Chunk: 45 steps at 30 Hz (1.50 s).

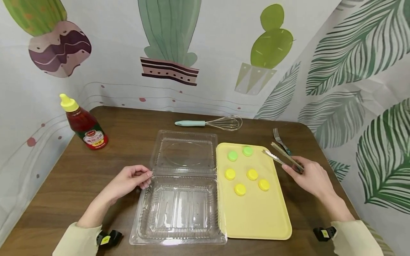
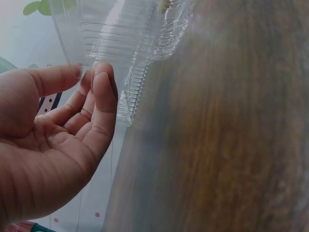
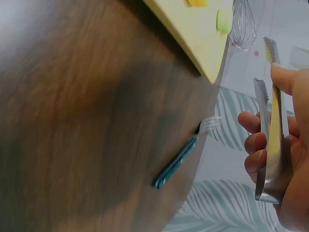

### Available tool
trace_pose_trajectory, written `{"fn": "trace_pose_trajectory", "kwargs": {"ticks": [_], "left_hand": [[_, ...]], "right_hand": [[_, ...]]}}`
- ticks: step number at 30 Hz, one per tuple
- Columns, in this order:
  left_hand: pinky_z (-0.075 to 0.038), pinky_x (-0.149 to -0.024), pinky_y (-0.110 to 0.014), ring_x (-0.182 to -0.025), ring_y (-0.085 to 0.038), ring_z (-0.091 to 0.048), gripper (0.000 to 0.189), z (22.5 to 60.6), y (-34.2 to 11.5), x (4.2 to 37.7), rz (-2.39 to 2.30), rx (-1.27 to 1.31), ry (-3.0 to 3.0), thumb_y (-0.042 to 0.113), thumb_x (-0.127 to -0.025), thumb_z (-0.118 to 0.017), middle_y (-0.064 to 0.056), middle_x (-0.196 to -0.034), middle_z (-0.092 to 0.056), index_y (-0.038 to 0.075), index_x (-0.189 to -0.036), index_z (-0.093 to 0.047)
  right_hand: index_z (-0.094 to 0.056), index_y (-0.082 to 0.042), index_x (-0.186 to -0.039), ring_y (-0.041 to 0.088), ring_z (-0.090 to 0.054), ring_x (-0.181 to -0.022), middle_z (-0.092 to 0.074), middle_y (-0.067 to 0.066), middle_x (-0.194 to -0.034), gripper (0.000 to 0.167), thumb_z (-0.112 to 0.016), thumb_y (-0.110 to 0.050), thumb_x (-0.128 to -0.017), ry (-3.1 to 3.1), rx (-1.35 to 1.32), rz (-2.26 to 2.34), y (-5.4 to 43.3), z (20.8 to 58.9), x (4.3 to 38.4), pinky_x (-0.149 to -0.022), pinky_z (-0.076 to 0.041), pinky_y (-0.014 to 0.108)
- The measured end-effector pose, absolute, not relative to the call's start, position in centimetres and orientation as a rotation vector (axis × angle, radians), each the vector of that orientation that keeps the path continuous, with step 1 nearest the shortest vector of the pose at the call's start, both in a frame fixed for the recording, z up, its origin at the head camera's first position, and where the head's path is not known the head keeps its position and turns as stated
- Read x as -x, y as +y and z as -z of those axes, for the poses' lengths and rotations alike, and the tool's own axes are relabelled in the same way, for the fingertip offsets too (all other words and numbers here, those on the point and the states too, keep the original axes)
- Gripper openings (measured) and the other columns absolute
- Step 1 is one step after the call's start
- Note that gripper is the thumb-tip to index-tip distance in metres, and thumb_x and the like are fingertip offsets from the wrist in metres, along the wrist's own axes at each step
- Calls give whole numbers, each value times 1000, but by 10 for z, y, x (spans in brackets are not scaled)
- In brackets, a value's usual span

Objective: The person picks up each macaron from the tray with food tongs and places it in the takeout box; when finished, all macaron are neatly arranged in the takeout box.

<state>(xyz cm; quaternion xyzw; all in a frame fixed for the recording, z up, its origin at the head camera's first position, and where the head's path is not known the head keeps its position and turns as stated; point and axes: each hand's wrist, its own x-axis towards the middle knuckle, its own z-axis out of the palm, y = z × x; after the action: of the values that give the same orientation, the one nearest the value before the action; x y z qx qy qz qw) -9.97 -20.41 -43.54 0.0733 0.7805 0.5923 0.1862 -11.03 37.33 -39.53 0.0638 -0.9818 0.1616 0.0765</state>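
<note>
A clear plastic clamshell container [image 1: 179,241] lies opened flat, its lid [image 1: 184,154] toward the back. My left hand [image 1: 129,180] pinches its left edge near the hinge; in the left wrist view the thumb [image 2: 58,79] and fingers meet at the thin rim. My right hand [image 1: 315,177] holds metal tongs [image 1: 285,154] with serrated tips, the arms spread and nothing between them. Those tips are over the back right edge of a yellow tray [image 1: 256,220]. On the tray are two green discs [image 1: 232,155] and several yellow discs [image 1: 240,189], macaron-like in shape.
A fork [image 1: 282,141] with a dark green handle lies behind the tongs. Along the back edge is a whisk [image 1: 208,123] with a pale blue handle. At the left stands a red sauce bottle [image 1: 87,126] with a yellow cap. A patterned cloth hangs behind the brown table [image 1: 77,177].
</note>
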Motion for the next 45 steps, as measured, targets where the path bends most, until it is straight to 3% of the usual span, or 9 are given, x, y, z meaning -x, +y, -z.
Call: {"fn": "trace_pose_trajectory", "kwargs": {"ticks": [10,20,31,45], "left_hand": [[-51,-60,-30,-69,-16,-60,27,436,-206,98,-1671,-199,2196,18,-101,-61,-12,-81,-64,-9,-104,-62],[-52,-62,-30,-69,-16,-60,26,437,-205,97,-1700,-220,2183,16,-101,-61,-12,-81,-64,-11,-103,-61],[-51,-61,-30,-68,-15,-60,26,437,-203,98,-1701,-228,2181,16,-101,-61,-12,-80,-63,-10,-101,-61],[-51,-60,-29,-67,-14,-60,27,440,-203,98,-1708,-233,2190,15,-100,-61,-11,-79,-64,-12,-101,-61]], "right_hand": [[-67,-3,-120,15,-42,-53,-58,-1,-74,51,-65,-47,-95,-3022,-274,-472,347,409,136,-47,-32,32],[-69,-7,-112,14,-36,-51,-48,-3,-65,41,-66,-44,-95,-3082,-334,-416,335,410,146,-48,-27,31],[-68,-4,-120,15,-47,-56,-56,-4,-70,43,-69,-38,-94,-3112,-341,-347,332,410,149,-51,-36,33],[-71,-7,-112,13,-47,-57,-56,-5,-69,35,-69,-37,-94,-3086,-397,-336,332,412,152,-52,-38,33]]}}
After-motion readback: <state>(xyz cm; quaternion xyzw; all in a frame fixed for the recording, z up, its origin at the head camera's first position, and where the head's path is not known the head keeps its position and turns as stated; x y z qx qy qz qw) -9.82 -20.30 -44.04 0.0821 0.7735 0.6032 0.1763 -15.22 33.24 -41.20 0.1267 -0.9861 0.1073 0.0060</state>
